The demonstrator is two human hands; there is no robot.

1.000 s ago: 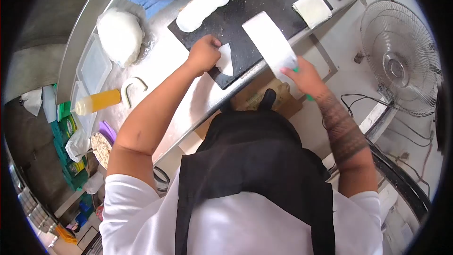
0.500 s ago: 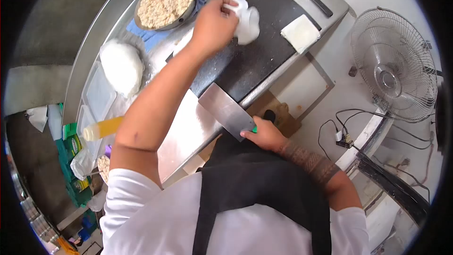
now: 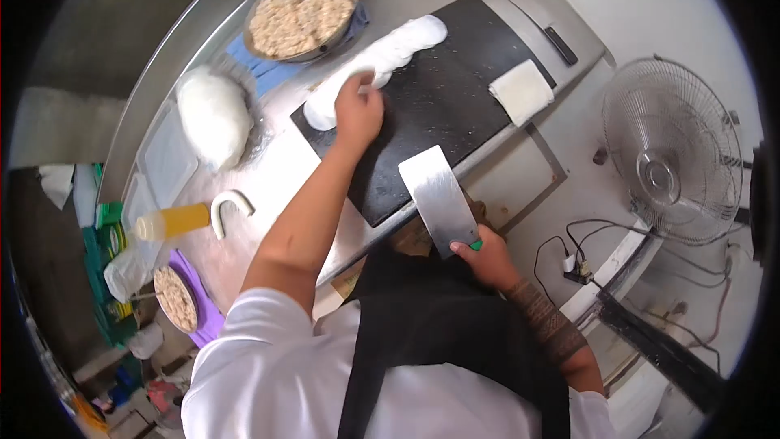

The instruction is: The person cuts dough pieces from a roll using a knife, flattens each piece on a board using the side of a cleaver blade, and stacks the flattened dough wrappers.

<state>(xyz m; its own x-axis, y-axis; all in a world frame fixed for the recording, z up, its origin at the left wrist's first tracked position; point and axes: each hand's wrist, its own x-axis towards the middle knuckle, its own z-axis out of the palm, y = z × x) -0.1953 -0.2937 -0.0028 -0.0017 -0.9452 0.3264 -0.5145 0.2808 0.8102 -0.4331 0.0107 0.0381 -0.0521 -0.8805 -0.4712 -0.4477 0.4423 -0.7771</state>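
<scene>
On the black board [image 3: 455,89] lies an overlapping row of thin white round wrappers [image 3: 418,35], along its far left edge. My left hand [image 3: 357,114] is over the lower part of this row, thumb and forefinger apart, the other fingers partly hidden. My right hand [image 3: 487,257] grips the green handle of a broad-bladed cleaver [image 3: 439,195], held flat-side up near the board's front edge. A folded white cloth [image 3: 522,93] sits at the board's right end.
A metal bowl of chunky filling [image 3: 302,18] stands on a blue cloth [image 3: 264,69]. A bagged white mass [image 3: 214,116], a bottle of yellow liquid [image 3: 173,222] and a curved white piece [image 3: 231,207] are leftward. A knife [image 3: 559,45] lies behind the cloth; a fan [image 3: 670,154] stands right.
My left hand has come down and nearer to me; the white wrappers it held now lie in a row on the board. The cleaver has turned more upright in view.
</scene>
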